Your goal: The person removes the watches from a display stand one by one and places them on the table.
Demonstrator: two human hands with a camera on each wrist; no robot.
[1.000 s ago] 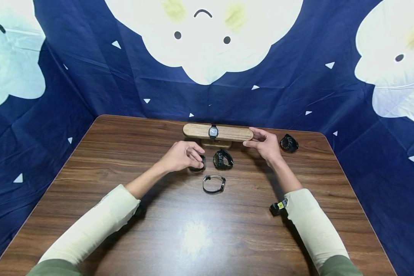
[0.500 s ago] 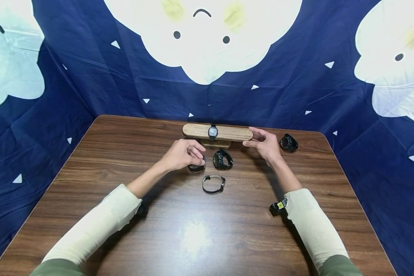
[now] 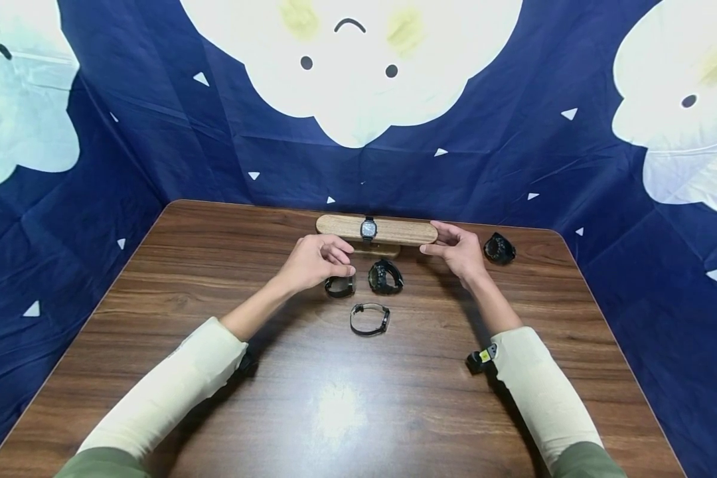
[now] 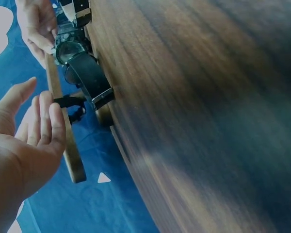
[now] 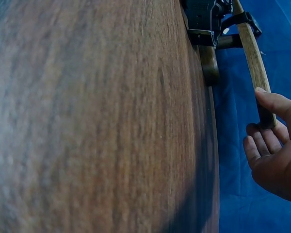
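One watch (image 3: 340, 286) now lies bare on the table (image 3: 215, 265) as we lift our left hand (image 3: 317, 262) off it, fingers loosely spread, while our right hand (image 3: 459, 250) keeps pinching the wooden stand (image 3: 394, 230).

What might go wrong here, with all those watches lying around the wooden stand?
The right hand only pinches the end of the wooden stand; a nudge might tip it, and the watch on the stand could slide off. The left hand hovers open just above a dark watch, beside a chunky black watch; a clumsy reach might knock them together and scratch them.
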